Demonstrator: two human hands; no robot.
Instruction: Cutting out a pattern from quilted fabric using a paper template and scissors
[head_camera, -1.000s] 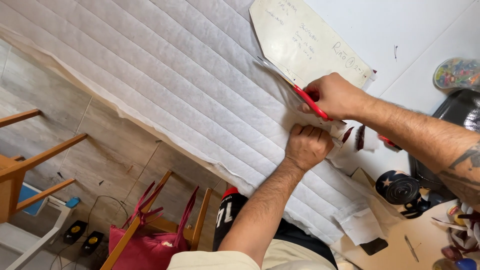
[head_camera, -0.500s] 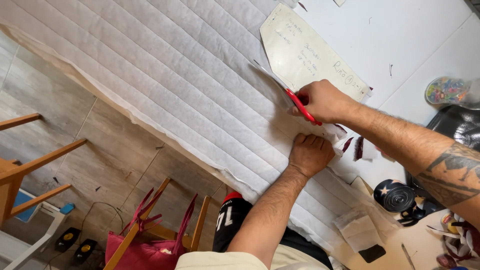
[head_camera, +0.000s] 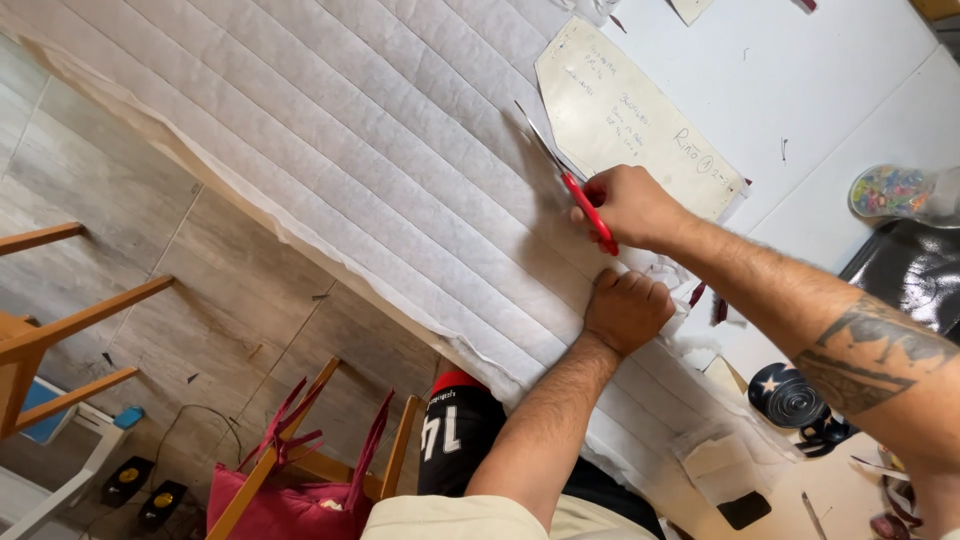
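My right hand (head_camera: 632, 207) grips red-handled scissors (head_camera: 568, 183), their blades lying on white quilted fabric (head_camera: 330, 130) beside the edge of a beige paper pattern piece (head_camera: 628, 118) with handwriting on it. My left hand (head_camera: 628, 311), closed into a fist, presses down on the quilted fabric just below the right hand. The fabric hangs over the near edge of a white table (head_camera: 800, 70).
A clear jar of coloured bits (head_camera: 895, 190) and a black glossy object (head_camera: 915, 275) sit at the right. A roll of dark star-printed ribbon (head_camera: 788, 395) lies nearby. On the tiled floor stand wooden chairs (head_camera: 70, 330), one with a red bag (head_camera: 285, 500).
The scissors and my right hand have moved further along the pattern's edge, away from me. My left hand has stayed pressed on the fabric. The camera view has shifted.
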